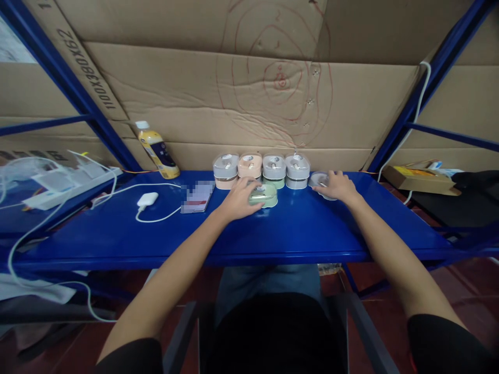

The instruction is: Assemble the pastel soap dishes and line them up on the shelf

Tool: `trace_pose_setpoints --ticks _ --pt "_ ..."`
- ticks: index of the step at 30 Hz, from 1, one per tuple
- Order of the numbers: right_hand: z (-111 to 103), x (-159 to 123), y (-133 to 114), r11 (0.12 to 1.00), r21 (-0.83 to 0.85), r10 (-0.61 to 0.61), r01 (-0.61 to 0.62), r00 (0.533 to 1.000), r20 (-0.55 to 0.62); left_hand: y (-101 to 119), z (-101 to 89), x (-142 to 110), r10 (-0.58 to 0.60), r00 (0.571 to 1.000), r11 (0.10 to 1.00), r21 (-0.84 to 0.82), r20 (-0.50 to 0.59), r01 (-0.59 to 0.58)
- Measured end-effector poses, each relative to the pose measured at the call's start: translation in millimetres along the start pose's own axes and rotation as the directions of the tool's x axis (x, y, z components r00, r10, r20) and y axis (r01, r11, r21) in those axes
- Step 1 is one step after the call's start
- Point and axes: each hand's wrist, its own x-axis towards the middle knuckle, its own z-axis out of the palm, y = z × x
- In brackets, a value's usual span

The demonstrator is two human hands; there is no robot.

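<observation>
Along the blue steel shelf (117, 244), a white cable (156, 183) runs to a white charger (147, 199), just left of a phone (197, 197) whose screen is blurred. Behind them, a yellow-labelled bottle (158, 153) leans against the cardboard backing (195, 88), which carries red hand-drawn rings. Four stacked round boxes (273, 167) stand side by side along the rear of the shelf, the tiers showing grey, peach and green. The left hand (236, 201) is closed over a green box (265, 195), fingers curled across its top in a grip; this box sits on the shelf in front of the row, touching or just short of it. The right hand (335, 187) lies palm down, its fingers (326, 181) on a grey disc (319, 180), which is partly hidden beneath them and stands at the row's right end. Whether that hand is gripping cannot be determined. Farther right, a flat cardboard box (419, 179) lies beyond the shelf.
</observation>
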Motion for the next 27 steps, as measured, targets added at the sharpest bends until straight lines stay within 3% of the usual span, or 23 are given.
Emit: trace_pose_setpoints --ticks 6,10,14,19,21,24,27 --pt "-13 -3 4 0.997 -0.063 -0.023 0.032 0.990 0.141 15 -1.5 2 0.097 0.990 0.995 0.009 -0.105 -0.097" --pt "-27 -12 11 0.977 0.045 -0.215 0.210 0.941 0.261 38 1.8 0 0.207 0.974 0.978 0.055 -0.090 -0.202" --pt "-30 -22 6 0.842 0.296 -0.519 0.451 0.828 0.214 55 12.4 -5 0.271 0.962 0.963 -0.008 0.025 -0.271" --pt "-29 -42 -27 0.526 0.517 -0.814 0.675 0.575 0.077 59 20.9 -12 0.174 0.983 0.971 -0.180 0.061 -0.161" --pt "-31 -51 -40 0.449 0.557 -0.856 0.699 0.515 0.046 59 20.3 -12 0.164 0.984 0.963 -0.226 0.068 -0.145" --pt "-37 -55 -45 0.378 0.635 -0.878 0.673 0.478 0.016 60 17.6 -11 0.155 0.982 0.960 -0.249 0.110 -0.124" --pt "-46 -47 -28 0.366 0.740 -0.858 0.564 0.512 0.034 62 15.6 -10 0.144 0.977 0.959 -0.266 0.157 -0.099"
